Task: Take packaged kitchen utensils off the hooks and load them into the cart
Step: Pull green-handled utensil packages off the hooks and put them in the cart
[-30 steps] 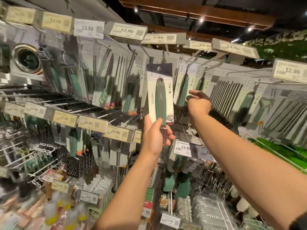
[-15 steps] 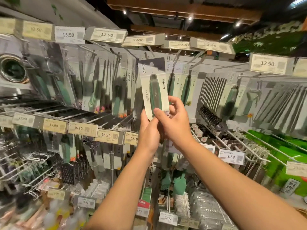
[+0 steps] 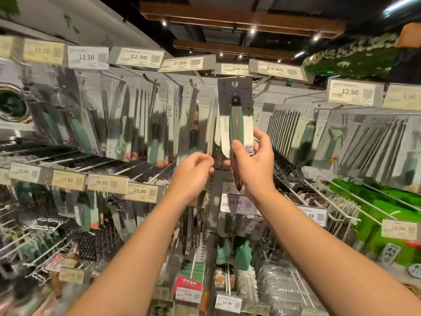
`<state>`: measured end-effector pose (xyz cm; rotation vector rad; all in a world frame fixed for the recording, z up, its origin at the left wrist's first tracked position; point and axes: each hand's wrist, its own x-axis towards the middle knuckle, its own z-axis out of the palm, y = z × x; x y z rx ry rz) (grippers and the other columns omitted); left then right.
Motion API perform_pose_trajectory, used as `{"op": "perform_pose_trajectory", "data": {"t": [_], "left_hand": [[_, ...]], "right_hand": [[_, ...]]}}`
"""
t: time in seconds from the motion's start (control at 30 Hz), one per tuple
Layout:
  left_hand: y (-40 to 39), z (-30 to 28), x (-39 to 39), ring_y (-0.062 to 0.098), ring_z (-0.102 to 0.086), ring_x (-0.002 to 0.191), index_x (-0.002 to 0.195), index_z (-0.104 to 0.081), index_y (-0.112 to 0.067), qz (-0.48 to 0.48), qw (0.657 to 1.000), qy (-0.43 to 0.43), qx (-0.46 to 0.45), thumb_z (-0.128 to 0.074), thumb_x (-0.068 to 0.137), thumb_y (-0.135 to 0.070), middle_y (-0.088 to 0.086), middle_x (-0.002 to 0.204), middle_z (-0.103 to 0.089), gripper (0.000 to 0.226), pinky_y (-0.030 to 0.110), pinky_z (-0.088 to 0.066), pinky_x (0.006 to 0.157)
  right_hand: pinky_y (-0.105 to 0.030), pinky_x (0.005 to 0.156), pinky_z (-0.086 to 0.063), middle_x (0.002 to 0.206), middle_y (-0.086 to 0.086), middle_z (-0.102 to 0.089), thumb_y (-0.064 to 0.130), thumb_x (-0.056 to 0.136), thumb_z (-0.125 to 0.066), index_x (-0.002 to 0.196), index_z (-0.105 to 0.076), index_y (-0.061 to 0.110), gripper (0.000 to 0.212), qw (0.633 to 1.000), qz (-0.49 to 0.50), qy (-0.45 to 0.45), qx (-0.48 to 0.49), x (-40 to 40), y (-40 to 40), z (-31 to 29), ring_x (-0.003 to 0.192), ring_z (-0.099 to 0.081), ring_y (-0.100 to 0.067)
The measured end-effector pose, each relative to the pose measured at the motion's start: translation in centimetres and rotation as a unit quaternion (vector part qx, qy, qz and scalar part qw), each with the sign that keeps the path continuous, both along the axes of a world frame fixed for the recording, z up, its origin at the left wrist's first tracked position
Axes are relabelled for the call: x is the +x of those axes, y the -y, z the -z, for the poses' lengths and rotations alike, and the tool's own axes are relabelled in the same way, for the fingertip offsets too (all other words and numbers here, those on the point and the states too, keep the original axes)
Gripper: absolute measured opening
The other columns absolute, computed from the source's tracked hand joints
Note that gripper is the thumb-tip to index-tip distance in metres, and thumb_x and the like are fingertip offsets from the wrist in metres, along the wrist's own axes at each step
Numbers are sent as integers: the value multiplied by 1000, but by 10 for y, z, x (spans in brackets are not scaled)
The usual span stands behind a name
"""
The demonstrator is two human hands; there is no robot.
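Note:
A packaged utensil (image 3: 237,115) with a green handle on a grey and white card is held upright in front of the hook wall, its hang hole just under the price tags. My right hand (image 3: 252,160) grips the lower part of the card. My left hand (image 3: 193,172) is just left of it, off the package, fingers loosely curled and holding nothing. Rows of similar green-handled packaged utensils (image 3: 127,124) hang on hooks behind. No cart is in view.
Price tags (image 3: 139,57) line the hook ends above and below. Bare white wire hooks (image 3: 341,201) jut out at right next to green packages (image 3: 387,206). Lower hooks hold graters (image 3: 88,245) and more packaged utensils at left and centre.
My left hand has let go of the package and dropped slightly left. My right hand now holds the package alone, shifted to the right. One second ago my right hand was at the hooks.

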<state>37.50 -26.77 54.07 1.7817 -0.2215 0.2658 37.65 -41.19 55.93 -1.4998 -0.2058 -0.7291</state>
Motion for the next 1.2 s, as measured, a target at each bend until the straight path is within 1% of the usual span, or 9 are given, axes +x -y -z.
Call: {"op": "perform_pose_trajectory", "data": {"t": [0.13,0.2,0.37,0.5,0.67,0.77,0.93,1.1,1.2], "left_hand": [[-7,-2,7,10,-65,103,111,-68,-36,-62,991,32,117,-57,102,-43,-13,110,-70,16,37,-51,93],[-10,-5,11,8,-64,97,114,-67,-33,-74,982,39,171,-57,101,-45,-15,104,-69,20,35,-51,87],[-19,-19,23,16,-64,98,119,-65,-32,-88,951,47,292,-57,99,-47,-13,103,-68,27,39,-55,90],[-25,-24,31,20,-63,104,126,-64,-30,-93,938,55,329,-56,100,-50,-7,106,-72,34,41,-56,93],[-28,-13,41,23,-64,108,127,-62,-31,-91,923,47,370,-56,97,-53,-6,115,-69,37,43,-57,91],[-34,-7,46,21,-64,105,126,-63,-30,-97,924,47,366,-58,98,-53,-7,113,-69,37,40,-57,88],[-41,-4,49,16,-64,97,122,-64,-30,-116,924,41,361,-60,98,-54,-9,105,-69,34,37,-57,86],[-34,-2,41,18,-65,99,128,-61,-29,-126,919,45,372,-58,99,-55,-8,111,-69,39,39,-57,87],[-26,-1,32,21,-65,103,135,-58,-28,-139,909,42,390,-54,100,-55,-6,114,-70,44,39,-57,85]], "right_hand": [[-36,70,-64,130,-9,-59,18,98,-66,146,-41,18,54,999,4,-34,0,8,-1,-5,80,-75,-18],[-38,75,-64,112,3,-54,18,99,-66,145,-38,19,54,998,6,-58,0,14,-3,-7,74,-75,-16],[-17,52,-52,92,-2,-58,14,94,-70,113,-45,15,32,993,80,-80,-20,40,-5,-11,54,-65,1],[-35,75,-57,87,-1,-71,15,87,-77,86,-64,22,15,985,113,-128,-28,75,-6,-11,83,-69,-24],[-30,78,-61,84,-4,-70,-2,89,-69,90,-69,12,14,979,45,-182,84,110,3,-16,81,-69,-21],[-19,62,-57,79,1,-60,1,98,-55,90,-63,17,20,972,21,-219,80,112,5,-23,70,-59,-11],[-25,56,-51,78,-1,-55,5,101,-34,92,-60,16,30,967,3,-221,126,109,13,-18,64,-58,-10],[-27,66,-47,95,-5,-75,9,86,-72,82,-72,20,11,971,46,-229,50,94,22,-2,79,-62,-19],[-30,70,-47,92,-4,-73,24,88,-73,94,-69,17,10,964,93,-239,-65,77,27,2,84,-65,-20]]}}
